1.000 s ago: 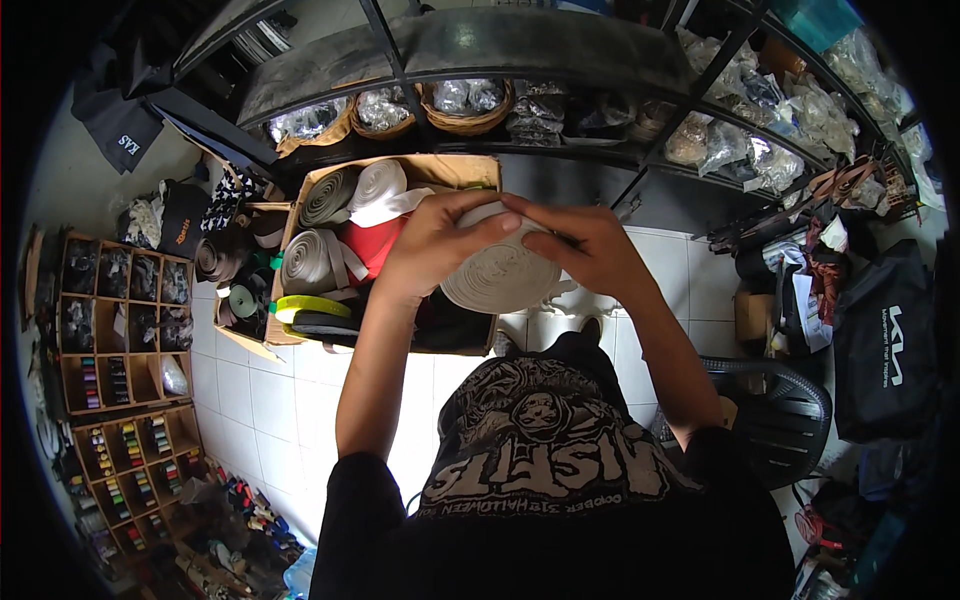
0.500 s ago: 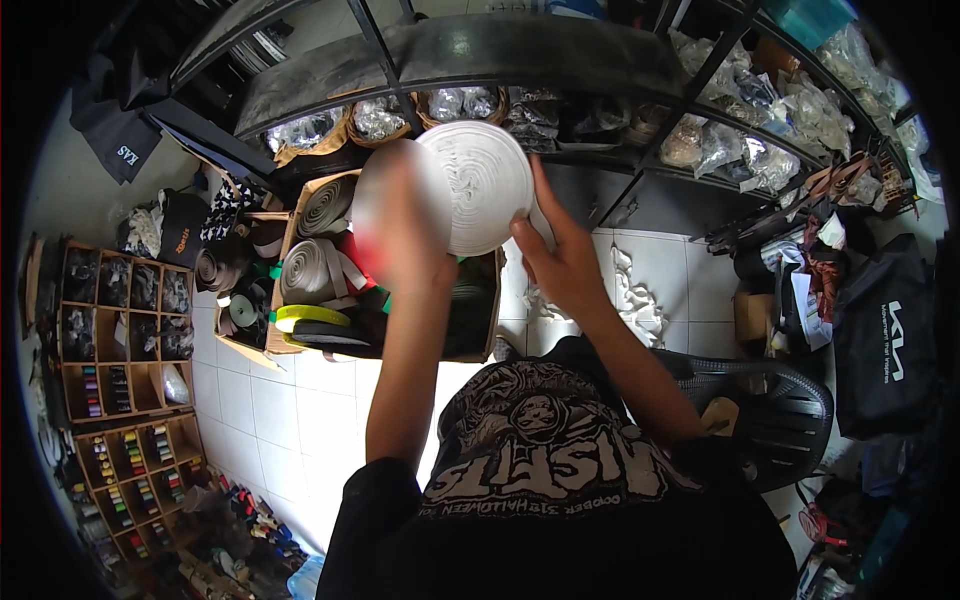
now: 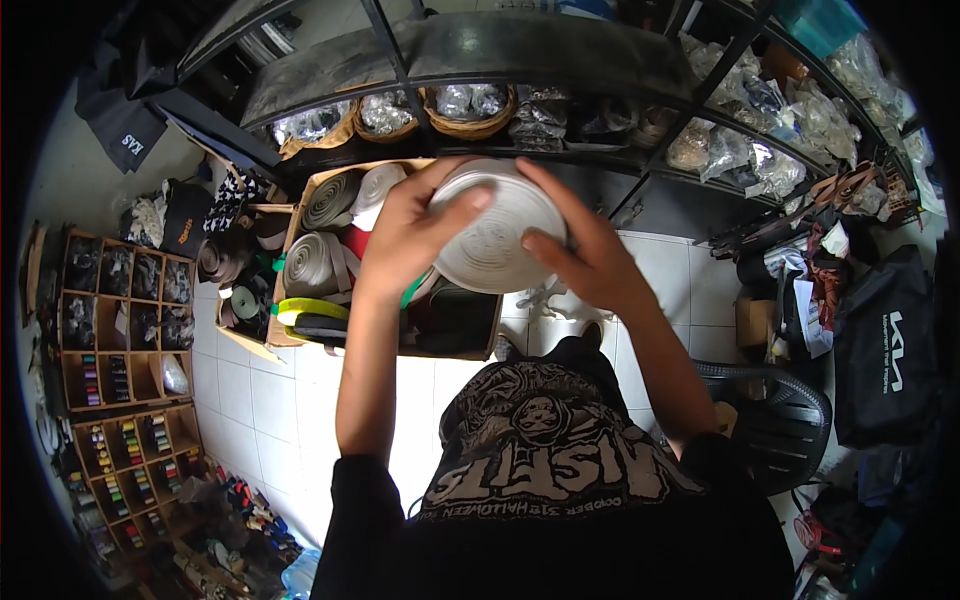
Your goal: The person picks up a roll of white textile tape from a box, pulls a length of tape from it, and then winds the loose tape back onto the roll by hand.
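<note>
A wide, flat roll of white tape or strap [image 3: 500, 245], wound in a tight spiral, is held up in front of me between both hands. My left hand [image 3: 412, 230] grips its left rim, with the thumb lying over the wound face. On the opposite side my right hand [image 3: 590, 255] curls round the rim, thumb pressed to the face and fingers along the far edge. Below and behind the roll stands an open cardboard box [image 3: 292, 235] with several rolled straps in it, among them a white roll [image 3: 377, 192], a grey roll [image 3: 312, 262] and a bright yellow strap [image 3: 308, 307].
Ahead runs a black metal shelf rack [image 3: 470, 50] with wicker baskets [image 3: 468, 108] and plastic bags. Wooden cubbies [image 3: 130, 400] with thread spools stand at left. A black chair [image 3: 770, 420] is right of me, beside a black bag [image 3: 885, 350]. White scraps lie on the tiled floor.
My left hand, blurred before, now rests clearly on the roll's left side. The roll has come slightly lower and to the right, its face tilted more. A white roll in the box now shows.
</note>
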Motion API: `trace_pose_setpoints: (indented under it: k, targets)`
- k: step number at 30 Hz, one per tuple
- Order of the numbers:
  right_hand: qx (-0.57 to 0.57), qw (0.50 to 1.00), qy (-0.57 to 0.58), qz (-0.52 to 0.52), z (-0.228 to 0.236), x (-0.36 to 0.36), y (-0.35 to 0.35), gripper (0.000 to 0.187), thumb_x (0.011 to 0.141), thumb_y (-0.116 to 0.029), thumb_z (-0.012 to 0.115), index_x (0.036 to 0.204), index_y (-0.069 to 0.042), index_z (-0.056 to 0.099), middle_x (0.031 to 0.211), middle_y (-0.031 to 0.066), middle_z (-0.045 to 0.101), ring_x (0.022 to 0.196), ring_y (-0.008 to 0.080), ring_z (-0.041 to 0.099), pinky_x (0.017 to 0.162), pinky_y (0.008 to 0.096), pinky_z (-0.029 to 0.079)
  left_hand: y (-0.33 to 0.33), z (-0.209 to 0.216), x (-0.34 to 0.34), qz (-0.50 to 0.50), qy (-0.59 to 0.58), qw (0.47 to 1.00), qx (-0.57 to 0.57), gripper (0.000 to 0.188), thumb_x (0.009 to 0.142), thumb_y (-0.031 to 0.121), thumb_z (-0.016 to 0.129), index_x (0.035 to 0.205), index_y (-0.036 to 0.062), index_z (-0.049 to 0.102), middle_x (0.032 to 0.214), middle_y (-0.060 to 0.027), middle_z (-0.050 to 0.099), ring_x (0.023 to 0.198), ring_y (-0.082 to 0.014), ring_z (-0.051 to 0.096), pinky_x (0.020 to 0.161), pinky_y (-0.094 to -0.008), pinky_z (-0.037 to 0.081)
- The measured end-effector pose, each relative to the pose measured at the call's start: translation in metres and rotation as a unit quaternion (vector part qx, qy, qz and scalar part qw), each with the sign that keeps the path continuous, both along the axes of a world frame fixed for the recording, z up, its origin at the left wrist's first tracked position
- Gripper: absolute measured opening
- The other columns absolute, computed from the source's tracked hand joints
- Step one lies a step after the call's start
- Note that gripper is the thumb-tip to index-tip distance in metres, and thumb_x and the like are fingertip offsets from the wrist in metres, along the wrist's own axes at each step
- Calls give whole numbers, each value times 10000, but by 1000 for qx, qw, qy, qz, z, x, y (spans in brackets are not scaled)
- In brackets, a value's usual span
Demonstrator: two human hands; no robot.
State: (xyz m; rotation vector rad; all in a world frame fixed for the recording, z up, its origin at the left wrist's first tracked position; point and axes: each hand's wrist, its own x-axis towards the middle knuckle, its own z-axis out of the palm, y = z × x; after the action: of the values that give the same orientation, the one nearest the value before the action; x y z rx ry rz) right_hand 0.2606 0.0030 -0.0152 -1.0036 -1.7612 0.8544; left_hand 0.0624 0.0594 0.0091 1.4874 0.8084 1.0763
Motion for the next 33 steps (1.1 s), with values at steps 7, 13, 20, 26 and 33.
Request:
trace_pose_setpoints:
  k: [7, 13, 20, 26, 33]
  targets:
    - [-48, 996, -67, 22, 23, 18, -14, 593, 816, -158, 666, 1362, -98, 443, 1149, 147, 625, 971, 246, 642, 825, 320, 483, -7, -3, 0, -114, 9, 993, 1, 335, 784, 100, 744, 1071, -22, 623, 933, -47, 657, 864, -80, 579, 777, -225, 464]
    - [58, 989, -134, 17, 31, 29, -26, 621, 707, -172, 760, 1281, -89, 538, 1096, 147, 644, 857, 263, 667, 732, 335, 514, -26, 7, 10, -83, 15, 993, 82, 320, 728, 67, 777, 1020, 9, 660, 888, -67, 691, 799, -104, 634, 715, -233, 498]
    - [173, 968, -175, -42, 50, 50, -31, 387, 757, -197, 726, 1134, -136, 660, 744, 69, 662, 616, 155, 624, 506, 260, 451, -34, 14, 1, -44, 109, 973, 200, 343, 686, 72, 801, 997, 12, 668, 881, -95, 693, 788, -130, 656, 702, -248, 509]
    - [19, 994, -14, -103, 45, 33, -37, 340, 802, -101, 694, 1139, -95, 646, 757, 67, 681, 635, 79, 602, 565, 226, 457, -43, 19, -2, 7, 56, 979, 195, 340, 684, 58, 800, 996, 12, 674, 894, -88, 692, 811, -122, 652, 715, -242, 503]
    - [-7, 982, 103, -156, 23, 1, -38, 322, 838, -101, 658, 1158, -77, 627, 817, 59, 649, 715, 69, 588, 641, 221, 461, -50, 18, -2, 33, -86, 985, 145, 337, 715, 9, 766, 1028, -32, 647, 919, -95, 685, 831, -134, 640, 746, -248, 497]
